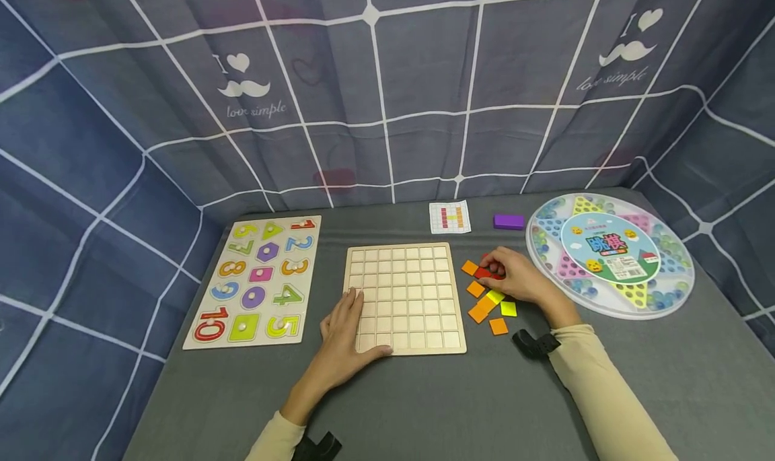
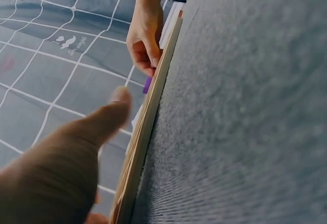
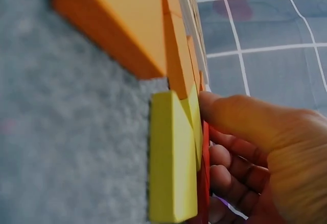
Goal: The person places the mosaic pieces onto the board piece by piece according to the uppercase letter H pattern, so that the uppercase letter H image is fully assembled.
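In the head view, a wooden grid board [image 1: 407,296] lies flat in the middle of the table. My left hand [image 1: 344,330] rests along its left edge, fingers extended over the grid and the thumb at the lower edge. To the board's right, my right hand [image 1: 514,274] reaches into a loose group of square tiles, its thumb and curled fingers around a red tile [image 1: 482,272]. Close up in the right wrist view, the thumb tip touches the pieces next to a yellow tile [image 3: 173,157]. Several orange tiles [image 1: 498,326] lie nearby, some overlapping.
A number-and-shape puzzle board [image 1: 275,245] lies at the left. Behind the grid board are a small pattern card [image 1: 450,217] and a purple block [image 1: 508,221]. A round Chinese checkers set [image 1: 547,245] sits at the right, with a grid-patterned curtain [image 1: 424,64] behind the table.
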Motion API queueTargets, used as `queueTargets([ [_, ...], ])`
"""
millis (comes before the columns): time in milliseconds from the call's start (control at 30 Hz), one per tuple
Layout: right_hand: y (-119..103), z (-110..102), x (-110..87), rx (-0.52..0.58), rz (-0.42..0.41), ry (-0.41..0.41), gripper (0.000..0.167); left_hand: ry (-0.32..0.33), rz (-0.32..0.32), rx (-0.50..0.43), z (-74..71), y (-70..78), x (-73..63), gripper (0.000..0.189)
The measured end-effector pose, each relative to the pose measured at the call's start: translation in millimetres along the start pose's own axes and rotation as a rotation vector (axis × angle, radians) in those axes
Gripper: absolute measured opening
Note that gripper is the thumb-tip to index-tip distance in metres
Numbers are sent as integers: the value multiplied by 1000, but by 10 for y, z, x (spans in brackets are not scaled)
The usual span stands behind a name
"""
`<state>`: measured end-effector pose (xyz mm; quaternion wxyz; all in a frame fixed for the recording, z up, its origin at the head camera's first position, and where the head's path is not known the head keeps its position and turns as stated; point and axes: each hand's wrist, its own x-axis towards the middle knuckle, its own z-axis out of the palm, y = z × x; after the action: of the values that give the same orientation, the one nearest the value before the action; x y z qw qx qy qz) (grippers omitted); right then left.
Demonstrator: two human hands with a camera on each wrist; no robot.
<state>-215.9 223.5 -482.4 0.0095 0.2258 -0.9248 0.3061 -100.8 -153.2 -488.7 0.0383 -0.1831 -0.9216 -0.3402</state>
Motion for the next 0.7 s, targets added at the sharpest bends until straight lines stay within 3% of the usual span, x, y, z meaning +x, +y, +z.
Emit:
queueTargets([
  [367,22,2,-3,5,-38,27,25,48,44,25,40,-47,13,128],
  [700,89,57,11,61,-53,41,27,37,17,32,52,-65,-4,127],
])
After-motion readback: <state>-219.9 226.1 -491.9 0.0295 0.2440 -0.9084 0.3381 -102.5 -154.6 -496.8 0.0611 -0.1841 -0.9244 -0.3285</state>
